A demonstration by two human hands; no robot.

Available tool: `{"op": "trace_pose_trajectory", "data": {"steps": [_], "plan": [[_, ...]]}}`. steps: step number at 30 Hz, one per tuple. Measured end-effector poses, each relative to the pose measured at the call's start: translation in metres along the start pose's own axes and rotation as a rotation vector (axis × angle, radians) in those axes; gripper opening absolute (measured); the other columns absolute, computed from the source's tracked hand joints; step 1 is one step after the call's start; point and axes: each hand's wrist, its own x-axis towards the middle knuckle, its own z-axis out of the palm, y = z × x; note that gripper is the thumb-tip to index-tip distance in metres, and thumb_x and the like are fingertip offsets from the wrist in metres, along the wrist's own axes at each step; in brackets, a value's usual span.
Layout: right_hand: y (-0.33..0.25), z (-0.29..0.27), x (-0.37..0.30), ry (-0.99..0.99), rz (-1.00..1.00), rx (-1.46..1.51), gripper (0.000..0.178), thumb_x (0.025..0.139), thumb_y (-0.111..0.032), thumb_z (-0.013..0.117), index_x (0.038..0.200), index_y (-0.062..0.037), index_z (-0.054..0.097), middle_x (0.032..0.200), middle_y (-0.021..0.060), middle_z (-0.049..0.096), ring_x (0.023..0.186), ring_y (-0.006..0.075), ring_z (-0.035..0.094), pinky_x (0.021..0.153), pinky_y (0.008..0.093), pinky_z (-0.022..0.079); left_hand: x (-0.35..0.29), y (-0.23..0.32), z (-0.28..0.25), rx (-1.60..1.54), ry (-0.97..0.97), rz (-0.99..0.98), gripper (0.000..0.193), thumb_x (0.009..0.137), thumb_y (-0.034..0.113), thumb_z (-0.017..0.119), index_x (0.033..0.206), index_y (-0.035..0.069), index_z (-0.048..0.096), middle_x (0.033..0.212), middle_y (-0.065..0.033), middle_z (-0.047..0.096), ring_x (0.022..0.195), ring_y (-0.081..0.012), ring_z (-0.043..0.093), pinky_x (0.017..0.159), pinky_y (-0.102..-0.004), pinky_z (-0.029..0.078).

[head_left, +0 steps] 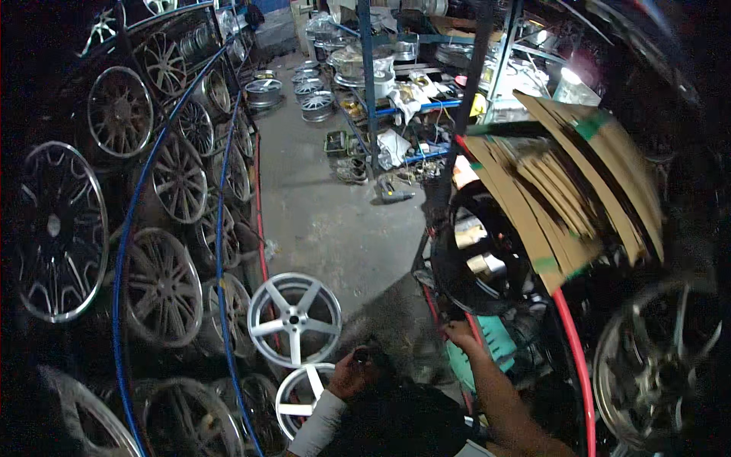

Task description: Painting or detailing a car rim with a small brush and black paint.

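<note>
My left hand [349, 375] is curled closed at the lower middle, around a small dark round thing that I cannot make out. Beside it a silver five-spoke wheel rim [295, 320] stands tilted with its face toward me. A second white-spoked rim [298, 410] sits just below, partly hidden by my left forearm and hand. My right hand [461, 335] reaches forward next to a red rack rail [476, 329] and a teal slotted plastic piece [499, 346]. Its fingers are bent inward; whatever they hold is hidden. A dark mass covers the space between my forearms.
Racks with blue rails [221, 228] hold several rims along the left. On the right rack lie cardboard sheets [548, 183] above a black rim [457, 282]. A power drill [394, 193] lies on the grey floor [320, 221]. More rims [316, 105] stand farther back.
</note>
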Motion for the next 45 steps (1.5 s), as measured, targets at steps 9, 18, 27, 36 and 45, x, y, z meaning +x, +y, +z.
{"op": "trace_pose_trajectory", "data": {"steps": [9,18,27,36,45], "plan": [[0.013,0.065,0.112,-0.062,0.512,0.355,0.025,0.09,-0.025,0.066,0.091,-0.0003,0.069,0.074,0.0088,0.068,0.069,0.0214,0.067,0.058,0.0345,0.052,0.198,0.245,0.052,0.187,0.001,-0.107,0.036,0.108,0.03,0.037,0.123,0.007,0.06,0.098,-0.0126,0.068,0.091,-0.0282,0.066,0.084,-0.0441,0.054],[-0.053,0.102,0.302,0.182,0.372,-0.229,0.043,0.096,-0.034,0.057,0.121,-0.0005,0.064,0.095,0.0191,0.073,0.073,0.0311,0.071,0.067,0.041,0.056,0.398,0.45,0.203,0.384,-0.161,-0.289,0.036,0.105,0.035,0.042,0.119,0.009,0.063,0.092,-0.0084,0.064,0.087,-0.0241,0.064,0.086,-0.0427,0.052],[-0.108,0.044,0.529,0.262,0.594,0.165,0.042,0.088,-0.045,0.064,0.093,-0.005,0.075,0.082,0.0125,0.074,0.078,0.0234,0.071,0.071,0.039,0.053,0.602,0.492,0.321,0.486,-0.01,-0.476,0.035,0.103,0.034,0.042,0.113,0.006,0.062,0.08,-0.0113,0.058,0.078,-0.0263,0.058,0.083,-0.0439,0.051],[-0.202,-0.103,0.603,0.648,0.62,0.524,0.031,0.091,-0.036,0.066,0.096,-0.0067,0.073,0.077,0.0076,0.074,0.065,0.0184,0.066,0.062,0.0348,0.05,0.789,0.482,0.433,0.548,-0.048,-0.754,0.033,0.103,0.037,0.043,0.111,0.008,0.058,0.077,-0.0077,0.053,0.074,-0.0226,0.054,0.078,-0.0398,0.048],[-0.115,-0.158,0.644,0.542,0.895,0.211,0.041,0.088,-0.044,0.068,0.089,-0.0032,0.073,0.075,0.0141,0.07,0.07,0.0254,0.068,0.062,0.0397,0.05,0.999,0.41,0.525,0.662,-0.157,-1.019,0.039,0.104,0.039,0.043,0.126,0.011,0.059,0.087,-0.0082,0.061,0.073,-0.021,0.059,0.081,-0.0425,0.052]]}}
